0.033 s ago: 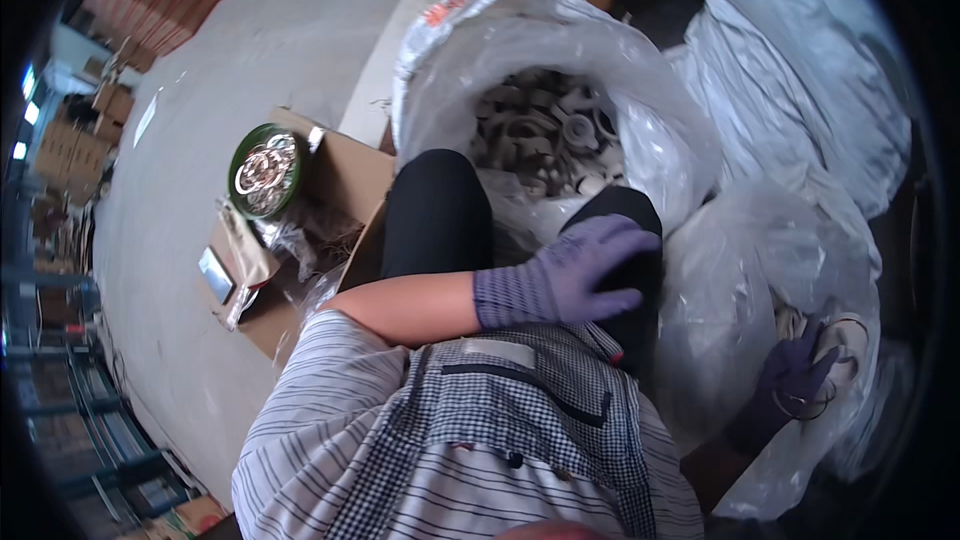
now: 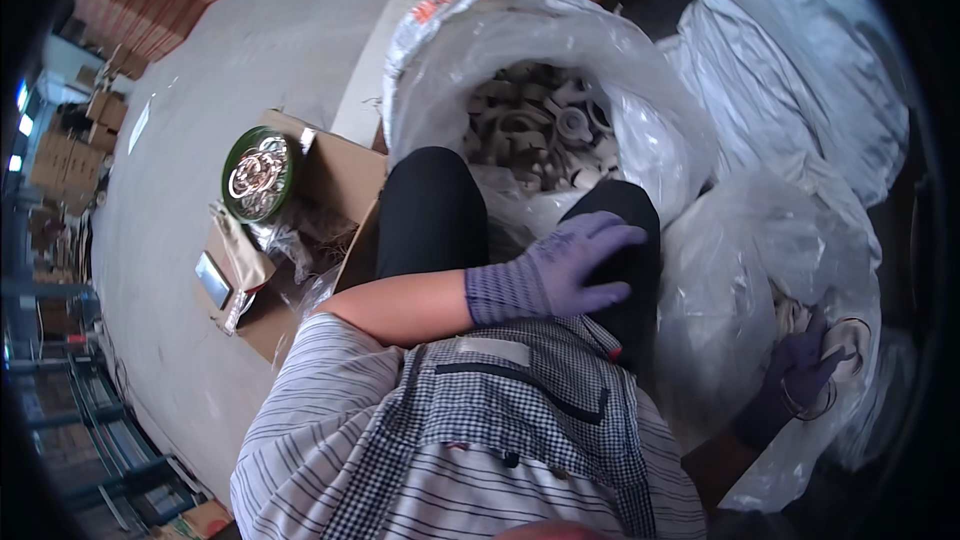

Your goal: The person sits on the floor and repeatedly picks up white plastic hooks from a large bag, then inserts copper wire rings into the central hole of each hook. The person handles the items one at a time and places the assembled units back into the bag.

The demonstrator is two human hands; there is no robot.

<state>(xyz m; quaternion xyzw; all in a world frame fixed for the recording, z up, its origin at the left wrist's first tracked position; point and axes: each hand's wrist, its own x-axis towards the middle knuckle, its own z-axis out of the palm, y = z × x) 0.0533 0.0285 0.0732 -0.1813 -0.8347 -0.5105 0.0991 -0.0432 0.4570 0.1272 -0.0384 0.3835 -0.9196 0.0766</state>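
Note:
My left hand (image 2: 578, 268), in a purple knit glove, lies over my right thigh with its fingers stretched out and the thumb apart; nothing shows in it. Far to the right, my right hand (image 2: 797, 375) in a matching glove reaches into a clear plastic bag (image 2: 715, 290). A thin metal ring (image 2: 833, 402) is held in its bent fingers, and the grip on it is partly hidden. Close against the fingertips sits a whitish round part (image 2: 850, 345) with a rim. More pale parts (image 2: 792, 316) lie in the bag behind the hand.
Before my knees stands a large lined sack (image 2: 430, 60) of pale moulded parts (image 2: 540, 130). On the left, a cardboard box (image 2: 345, 175) carries a green bowl (image 2: 231, 168) of shiny rings (image 2: 262, 175), a cloth glove (image 2: 243, 255) and a phone-like slab (image 2: 212, 278). White sacks (image 2: 770, 100) fill the right back.
The whole view has shifted slightly. My right hand has turned a little at the round part; my left hand keeps its place on the thigh.

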